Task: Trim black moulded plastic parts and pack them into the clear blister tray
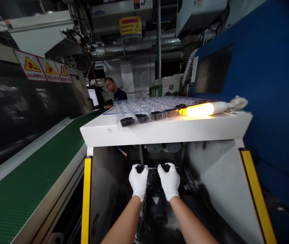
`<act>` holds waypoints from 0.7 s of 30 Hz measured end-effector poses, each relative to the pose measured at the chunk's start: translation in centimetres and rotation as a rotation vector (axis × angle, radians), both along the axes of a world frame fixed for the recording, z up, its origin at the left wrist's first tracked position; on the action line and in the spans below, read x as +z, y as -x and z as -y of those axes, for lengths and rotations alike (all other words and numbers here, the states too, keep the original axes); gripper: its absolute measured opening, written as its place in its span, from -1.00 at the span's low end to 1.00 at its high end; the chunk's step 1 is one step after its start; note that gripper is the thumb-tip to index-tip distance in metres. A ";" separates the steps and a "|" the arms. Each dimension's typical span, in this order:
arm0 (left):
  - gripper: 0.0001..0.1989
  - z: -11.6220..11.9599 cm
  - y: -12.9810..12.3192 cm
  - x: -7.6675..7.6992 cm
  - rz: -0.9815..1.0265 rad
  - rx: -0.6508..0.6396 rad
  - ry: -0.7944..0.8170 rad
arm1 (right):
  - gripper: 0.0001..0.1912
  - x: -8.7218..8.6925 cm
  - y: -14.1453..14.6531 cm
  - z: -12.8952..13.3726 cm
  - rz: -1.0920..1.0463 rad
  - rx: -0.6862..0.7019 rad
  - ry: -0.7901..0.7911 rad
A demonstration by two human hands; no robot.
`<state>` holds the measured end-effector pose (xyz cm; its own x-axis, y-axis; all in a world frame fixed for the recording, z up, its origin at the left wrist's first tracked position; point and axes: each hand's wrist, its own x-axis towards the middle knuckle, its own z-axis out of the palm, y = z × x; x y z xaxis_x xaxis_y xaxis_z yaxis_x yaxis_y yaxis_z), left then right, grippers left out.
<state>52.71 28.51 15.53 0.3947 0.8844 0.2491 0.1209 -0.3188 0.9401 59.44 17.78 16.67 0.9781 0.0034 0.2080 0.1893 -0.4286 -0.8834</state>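
My left hand [138, 181] and my right hand [169, 181] wear white gloves and reach down into a dark machine opening. The left hand grips a small black moulded part [139, 168], and the right hand grips a similar one [166, 167]. A thin pale bar [152, 167] runs between the two parts. Above the hands, on a white shelf [164, 132], lies a clear plastic tray [154, 105] with moulded pockets. Several black parts [142, 118] sit in its nearest row. Neither hand touches the tray.
A green conveyor belt [32, 173] runs along the left, and yellow strips [86, 200] edge the opening. A glowing lamp [200, 109] lies on the shelf beside a blue machine wall [268, 74]. A co-worker [115, 91] stands beyond the tray near a monitor [93, 97].
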 end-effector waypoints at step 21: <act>-0.64 4.4 16.1 -5.3 -0.054 0.094 0.077 | -0.73 -8.3 12.5 8.6 0.382 0.444 0.151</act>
<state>36.62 24.13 10.25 0.3197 0.9339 0.1600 0.1977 -0.2309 0.9527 46.90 9.13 8.33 0.7326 0.4513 0.5096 0.6708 -0.3511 -0.6533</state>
